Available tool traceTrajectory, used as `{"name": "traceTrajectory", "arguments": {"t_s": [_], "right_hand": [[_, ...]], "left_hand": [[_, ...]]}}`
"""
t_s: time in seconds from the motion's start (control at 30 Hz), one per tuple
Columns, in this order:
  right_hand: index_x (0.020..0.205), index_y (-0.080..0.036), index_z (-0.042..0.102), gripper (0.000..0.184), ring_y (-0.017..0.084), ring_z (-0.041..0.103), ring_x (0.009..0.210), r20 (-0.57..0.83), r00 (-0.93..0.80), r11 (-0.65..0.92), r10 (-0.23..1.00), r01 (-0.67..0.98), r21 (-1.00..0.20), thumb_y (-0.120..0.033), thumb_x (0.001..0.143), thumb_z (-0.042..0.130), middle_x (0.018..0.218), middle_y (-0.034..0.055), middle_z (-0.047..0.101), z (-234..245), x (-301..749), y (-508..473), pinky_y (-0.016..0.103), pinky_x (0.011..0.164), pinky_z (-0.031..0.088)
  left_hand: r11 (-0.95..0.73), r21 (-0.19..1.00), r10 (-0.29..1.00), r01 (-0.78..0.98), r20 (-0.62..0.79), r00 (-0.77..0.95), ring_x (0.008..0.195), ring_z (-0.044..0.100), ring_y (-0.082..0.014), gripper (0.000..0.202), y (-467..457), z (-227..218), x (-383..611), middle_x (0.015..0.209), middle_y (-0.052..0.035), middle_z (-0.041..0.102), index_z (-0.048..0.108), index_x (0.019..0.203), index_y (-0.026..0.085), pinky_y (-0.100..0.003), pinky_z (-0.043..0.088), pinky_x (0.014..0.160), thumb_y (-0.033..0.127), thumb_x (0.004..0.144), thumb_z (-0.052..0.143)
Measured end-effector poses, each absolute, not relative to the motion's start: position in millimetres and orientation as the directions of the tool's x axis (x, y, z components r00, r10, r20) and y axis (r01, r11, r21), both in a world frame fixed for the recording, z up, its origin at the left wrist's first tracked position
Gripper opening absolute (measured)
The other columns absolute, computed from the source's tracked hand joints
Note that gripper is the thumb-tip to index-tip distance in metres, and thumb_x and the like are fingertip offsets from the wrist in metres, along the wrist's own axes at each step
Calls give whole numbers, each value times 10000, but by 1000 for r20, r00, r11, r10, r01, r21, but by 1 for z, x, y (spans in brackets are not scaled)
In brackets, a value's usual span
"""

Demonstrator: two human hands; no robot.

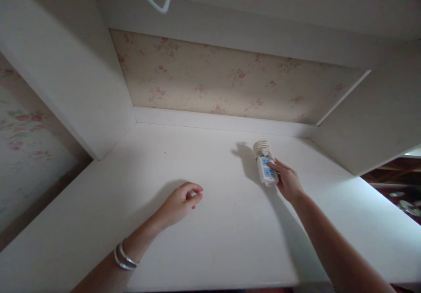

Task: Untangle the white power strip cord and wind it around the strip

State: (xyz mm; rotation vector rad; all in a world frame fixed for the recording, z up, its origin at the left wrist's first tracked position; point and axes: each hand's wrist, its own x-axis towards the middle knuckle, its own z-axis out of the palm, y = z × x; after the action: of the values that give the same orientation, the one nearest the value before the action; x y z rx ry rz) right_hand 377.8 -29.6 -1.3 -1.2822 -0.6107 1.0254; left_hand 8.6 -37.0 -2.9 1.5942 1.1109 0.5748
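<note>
On the right, my right hand (288, 180) grips a small white power strip (269, 175) with blue socket faces, thumb on its front. Its white cord (262, 147) is bundled in a coil at the strip's far end. The strip is tilted over the white surface (210, 244) and throws a shadow; whether it touches the surface I cannot tell. My left hand (182, 201) hovers at the middle left over the same surface. Its fingers are loosely curled, with a gap between thumb and forefinger and nothing seen in them. Silver bangles circle the left wrist.
White side panels stand at the left (75, 69) and right (371, 117). Behind is flowered wallpaper (213, 76) above a low white ledge. Overhead runs a white panel, with a pale looped cable (163, 8) hanging at the top. Dim items show past the right edge.
</note>
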Motion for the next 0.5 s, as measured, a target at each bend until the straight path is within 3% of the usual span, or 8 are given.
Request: {"name": "traceTrajectory", "arguments": {"t_s": [0.13,0.27,0.4,0.5], "right_hand": [[1142,-150,647,466,134,675,682,-156,603,-40,783,-202,-979,-107,680,689,1072,92,696,-6,438,-17,182,537,545],[1200,-171,623,532,133,678,686,-180,641,-128,746,-127,-984,-93,677,689,1089,104,691,-11,472,-10,186,544,540],[1250,-163,601,565,166,683,683,-171,663,-223,729,-6,-975,-159,695,701,1056,139,700,-14,479,-7,236,550,531],[1168,-120,663,542,203,672,632,-133,698,-270,704,90,-959,-258,654,767,937,173,719,-14,481,-6,279,513,502]], "left_hand": [[-34,924,865,380,-163,474,648,563,-129,312,-38,-1,8,818,-38,646,653,969,154,-232,411,550,407,822,544],[-59,912,865,405,-156,477,642,566,-130,307,-37,-1,8,813,-38,654,665,945,153,-235,414,570,403,827,531],[-93,903,864,419,-135,485,645,570,-134,291,-36,-3,7,782,-24,649,679,907,169,-231,412,580,402,835,520],[-89,896,867,436,-146,477,626,564,-136,303,-36,-2,7,766,-24,647,682,899,173,-234,403,565,416,840,512]]}}
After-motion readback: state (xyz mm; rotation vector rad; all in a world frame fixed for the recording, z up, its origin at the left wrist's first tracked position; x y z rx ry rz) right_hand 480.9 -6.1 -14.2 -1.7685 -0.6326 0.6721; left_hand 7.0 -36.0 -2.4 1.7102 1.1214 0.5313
